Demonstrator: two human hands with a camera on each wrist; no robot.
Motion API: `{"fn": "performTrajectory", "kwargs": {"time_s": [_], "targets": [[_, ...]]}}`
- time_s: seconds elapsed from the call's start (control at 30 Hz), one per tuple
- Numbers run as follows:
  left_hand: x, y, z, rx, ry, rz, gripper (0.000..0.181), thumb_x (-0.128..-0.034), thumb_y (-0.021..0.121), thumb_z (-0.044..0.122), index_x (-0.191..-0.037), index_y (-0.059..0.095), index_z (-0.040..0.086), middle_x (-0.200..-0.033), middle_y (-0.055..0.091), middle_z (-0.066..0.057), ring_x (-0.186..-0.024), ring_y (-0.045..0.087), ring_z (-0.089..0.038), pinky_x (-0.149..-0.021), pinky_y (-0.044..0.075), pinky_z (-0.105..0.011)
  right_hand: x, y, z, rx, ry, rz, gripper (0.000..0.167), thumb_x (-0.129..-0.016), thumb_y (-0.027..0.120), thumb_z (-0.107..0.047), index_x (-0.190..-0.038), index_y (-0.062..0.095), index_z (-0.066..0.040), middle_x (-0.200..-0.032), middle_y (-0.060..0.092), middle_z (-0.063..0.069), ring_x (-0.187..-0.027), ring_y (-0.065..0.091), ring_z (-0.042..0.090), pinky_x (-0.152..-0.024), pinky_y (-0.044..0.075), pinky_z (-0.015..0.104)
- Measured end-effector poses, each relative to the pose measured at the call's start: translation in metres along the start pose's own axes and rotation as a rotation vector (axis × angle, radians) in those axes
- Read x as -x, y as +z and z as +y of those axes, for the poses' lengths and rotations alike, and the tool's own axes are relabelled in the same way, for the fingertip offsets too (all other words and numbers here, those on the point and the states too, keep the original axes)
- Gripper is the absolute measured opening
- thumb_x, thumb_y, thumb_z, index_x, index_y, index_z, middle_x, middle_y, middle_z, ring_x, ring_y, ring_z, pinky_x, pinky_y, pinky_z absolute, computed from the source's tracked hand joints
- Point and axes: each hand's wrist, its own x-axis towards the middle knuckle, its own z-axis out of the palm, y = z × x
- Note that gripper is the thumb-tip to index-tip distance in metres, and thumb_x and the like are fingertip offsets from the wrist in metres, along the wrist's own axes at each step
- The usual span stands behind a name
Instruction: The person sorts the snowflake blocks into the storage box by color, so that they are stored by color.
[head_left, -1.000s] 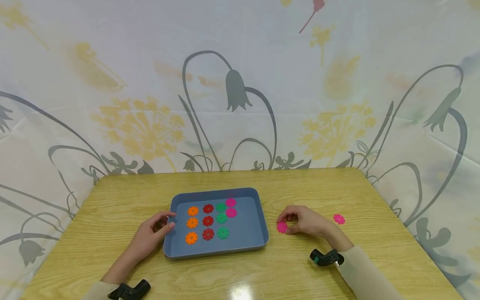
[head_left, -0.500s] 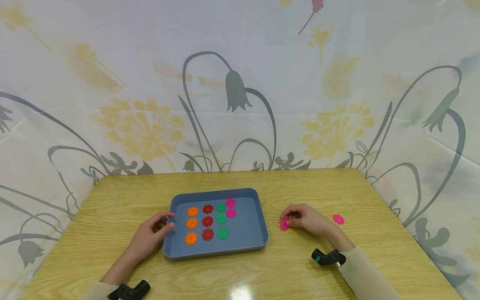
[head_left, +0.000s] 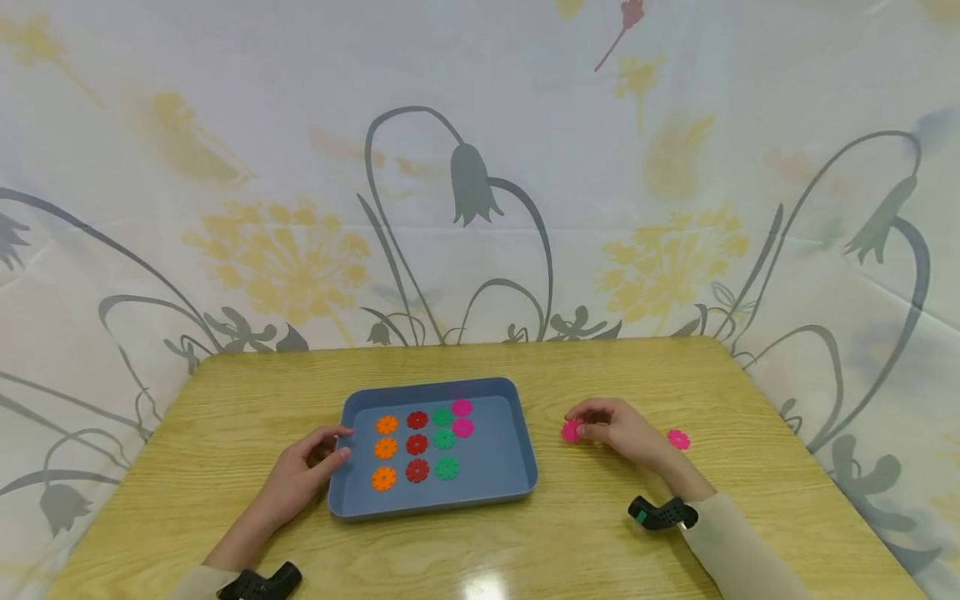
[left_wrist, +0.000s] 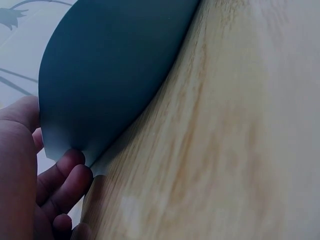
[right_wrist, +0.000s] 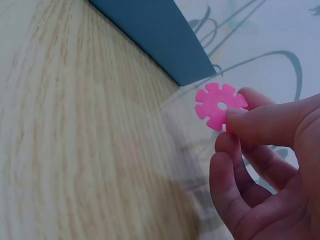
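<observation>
My right hand (head_left: 618, 427) pinches a pink notched plastic disc (right_wrist: 215, 106) between thumb and forefinger, raised off the table to the right of the blue tray (head_left: 495, 492). The disc has a round centre hole, plain in the right wrist view. At the tray's left end, my left hand (head_left: 306, 473) holds the rim, with fingertips against the outer wall in the left wrist view. Inside the tray stand columns of orange discs (head_left: 386, 448), red discs (head_left: 417, 444) and green discs (head_left: 445, 439). Two pink discs (head_left: 462, 427) lie at the tray's back, beside the green ones.
Another pink disc (head_left: 678, 439) lies on the wooden table (head_left: 585, 542), right of my right hand. A flower-printed cloth (head_left: 480, 250) hangs behind the table and along its sides. Both wrists carry black camera mounts.
The pink disc has risen from the table in my right hand, which moved up and slightly away. My left hand keeps its place at the tray.
</observation>
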Motion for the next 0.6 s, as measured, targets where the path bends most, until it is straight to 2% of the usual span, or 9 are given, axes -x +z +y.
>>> {"fn": "performTrajectory", "kwargs": {"time_s": [0.13, 0.27, 0.4, 0.6], "targets": [[-0.001, -0.001, 0.002, 0.009, -0.016, -0.006, 0.031, -0.0983, 0.066, 0.025, -0.125, 0.066, 0.009, -0.099, 0.059, -0.004, -0.079, 0.055, -0.014, -0.070, 0.047, -0.027, -0.004, -0.003, -0.011, -0.008, 0.029, 0.020, 0.023, -0.095, 0.067, -0.008, -0.116, 0.070, -0.002, -0.107, 0.066, 0.010, -0.092, 0.060, 0.023, -0.075, 0.050, 0.030], [-0.001, -0.002, 0.005, 0.020, -0.033, -0.013, 0.032, -0.0983, 0.066, 0.025, -0.126, 0.065, 0.010, -0.100, 0.058, -0.005, -0.080, 0.054, -0.014, -0.070, 0.047, -0.027, -0.012, -0.003, -0.023, 0.013, 0.021, 0.015, 0.023, -0.096, 0.066, -0.010, -0.117, 0.070, -0.002, -0.108, 0.066, 0.009, -0.095, 0.060, 0.023, -0.079, 0.051, 0.032], [-0.001, -0.002, 0.006, 0.023, -0.033, -0.014, 0.032, -0.0982, 0.066, 0.024, -0.127, 0.065, 0.010, -0.100, 0.058, -0.005, -0.080, 0.054, -0.014, -0.070, 0.047, -0.027, -0.024, 0.000, -0.034, 0.021, -0.002, -0.017, 0.022, -0.096, 0.066, -0.010, -0.116, 0.071, -0.004, -0.105, 0.067, 0.008, -0.093, 0.061, 0.025, -0.080, 0.053, 0.040], [0.000, -0.002, 0.004, 0.032, -0.040, -0.015, 0.032, -0.0982, 0.066, 0.023, -0.127, 0.065, 0.010, -0.101, 0.058, -0.005, -0.081, 0.054, -0.014, -0.070, 0.047, -0.027, -0.047, 0.010, -0.049, 0.005, -0.047, -0.056, 0.019, -0.095, 0.067, -0.010, -0.113, 0.073, -0.006, -0.097, 0.068, 0.007, -0.088, 0.063, 0.040, -0.078, 0.053, 0.053]]}}
